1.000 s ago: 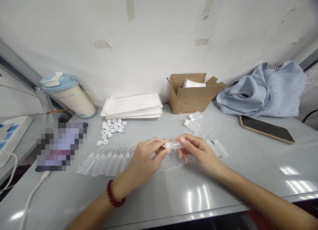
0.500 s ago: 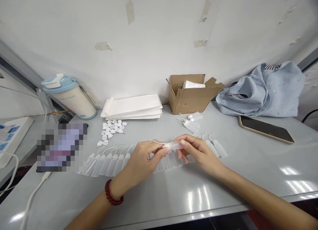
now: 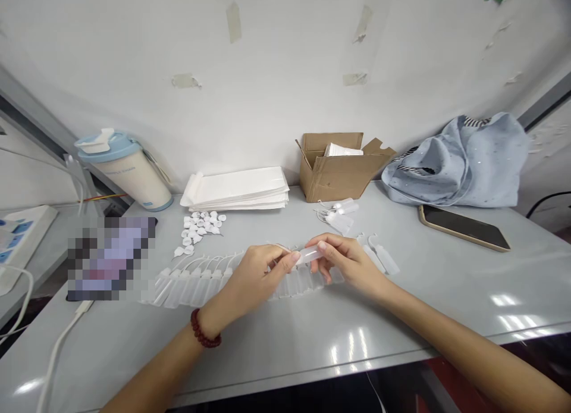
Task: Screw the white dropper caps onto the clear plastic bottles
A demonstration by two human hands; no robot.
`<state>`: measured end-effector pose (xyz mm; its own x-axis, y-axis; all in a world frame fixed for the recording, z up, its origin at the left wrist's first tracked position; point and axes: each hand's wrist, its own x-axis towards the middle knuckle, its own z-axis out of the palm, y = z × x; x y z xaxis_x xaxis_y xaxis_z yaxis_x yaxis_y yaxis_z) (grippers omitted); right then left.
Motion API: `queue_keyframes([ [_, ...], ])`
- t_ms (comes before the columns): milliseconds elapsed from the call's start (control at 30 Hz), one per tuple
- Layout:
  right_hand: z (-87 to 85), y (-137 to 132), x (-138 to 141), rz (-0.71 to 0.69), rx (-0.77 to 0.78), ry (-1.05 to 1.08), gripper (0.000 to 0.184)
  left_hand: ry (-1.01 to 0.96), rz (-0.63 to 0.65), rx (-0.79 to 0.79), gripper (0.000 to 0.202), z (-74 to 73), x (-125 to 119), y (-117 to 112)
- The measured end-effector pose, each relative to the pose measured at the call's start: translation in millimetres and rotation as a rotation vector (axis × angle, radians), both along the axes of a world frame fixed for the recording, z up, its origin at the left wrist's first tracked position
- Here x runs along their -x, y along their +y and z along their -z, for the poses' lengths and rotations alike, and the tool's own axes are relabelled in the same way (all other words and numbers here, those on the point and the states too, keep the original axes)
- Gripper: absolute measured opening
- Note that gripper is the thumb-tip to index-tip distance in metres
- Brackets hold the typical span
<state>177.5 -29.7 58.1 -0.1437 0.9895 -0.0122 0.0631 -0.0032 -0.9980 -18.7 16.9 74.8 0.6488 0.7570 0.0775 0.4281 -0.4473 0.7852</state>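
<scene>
One translucent plastic bottle [image 3: 308, 256], centre of frame; our left hand [image 3: 256, 279] and right hand [image 3: 350, 264] both pinch it, grips closed; beneath lies a row of like bottles [image 3: 191, 288] on the counter [image 3: 450, 282].

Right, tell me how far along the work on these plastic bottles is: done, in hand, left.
Done, it seems: a row of translucent plastic bottles lies on the grey table, thin white tethers at their necks. In hand: one clear plastic bottle, pinched between the left hand and the right hand. Left: a heap of small white plastic caps lies loose beyond the row.
</scene>
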Motion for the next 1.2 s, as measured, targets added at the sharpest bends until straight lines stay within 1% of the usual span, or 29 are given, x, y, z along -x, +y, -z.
queue_keyframes([
  [133,0.4,2,-3,0.034,-0.092,-0.018,0.035,-0.039,-0.001,0.027,0.046,2.3,-3,-2],
  [233,0.0,6,-4,0.049,-0.165,-0.087,0.034,-0.094,-0.022,0.026,0.044,5.7,-8,2],
  [333,-4.1,15,-7,0.046,-0.235,-0.18,0.033,-0.155,-0.026,0.092,0.043,5.9,-13,16],
  [467,-13.2,39,-8,0.057,-0.3,-0.274,0.031,-0.182,-0.02,0.073,0.043,-2.0,-19,42],
  [567,-15.3,53,-3,0.162,-0.339,-0.277,0.034,-0.212,-0.059,0.027,0.044,-5.1,-23,53],
  [667,-10.5,52,4,0.236,-0.367,-0.27,0.036,-0.244,-0.107,-0.046,0.043,0.2,-21,49],
  [767,-4.7,42,7,0.202,-0.364,-0.269,0.039,-0.257,-0.123,-0.11,0.035,7.2,-17,36],
  [833,-2.7,37,7,0.176,-0.348,-0.242,0.043,-0.262,-0.132,-0.146,0.028,9.3,-14,28],
  [1000,-2.8,36,6,0.193,-0.302,-0.117,0.046,-0.269,-0.171,-0.235,0.021,9.7,-17,22],
  [1100,-4.6,36,7,0.206,-0.301,-0.091,0.045,-0.259,-0.158,-0.233,0.022,8.8,-19,21],
  [1200,-5.6,34,9,0.205,-0.286,-0.05,0.043,-0.254,-0.146,-0.188,0.025,6.0,-18,19],
])
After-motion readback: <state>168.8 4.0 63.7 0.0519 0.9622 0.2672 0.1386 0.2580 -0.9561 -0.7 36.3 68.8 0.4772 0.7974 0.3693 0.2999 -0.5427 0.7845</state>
